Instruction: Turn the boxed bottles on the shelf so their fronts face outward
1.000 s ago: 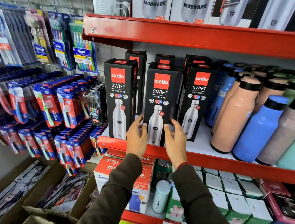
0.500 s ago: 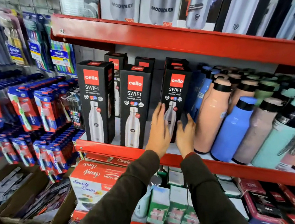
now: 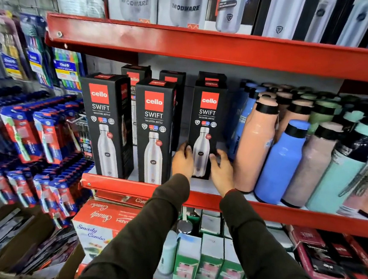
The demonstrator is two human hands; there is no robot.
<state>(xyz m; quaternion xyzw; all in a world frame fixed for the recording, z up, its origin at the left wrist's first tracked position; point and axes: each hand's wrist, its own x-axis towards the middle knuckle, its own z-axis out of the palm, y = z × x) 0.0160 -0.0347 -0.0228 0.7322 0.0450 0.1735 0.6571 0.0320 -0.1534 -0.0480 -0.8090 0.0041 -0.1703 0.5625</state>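
Both hands have shifted from the middle box to the tall black cardboard Cello Swift box (image 3: 206, 128) at its three o'clock, now front-out on the red metal shelf (image 3: 130, 187). Left hand (image 3: 183, 160) and right hand (image 3: 221, 170) clasp its lower sides (fingers curled, sleeves angled upward), beside the peach bottle (image 3: 254, 145).

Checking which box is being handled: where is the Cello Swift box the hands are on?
In the head view it is the rightmost box of the front row on the middle red shelf, between the left hand and right hand, beside the peach bottle.
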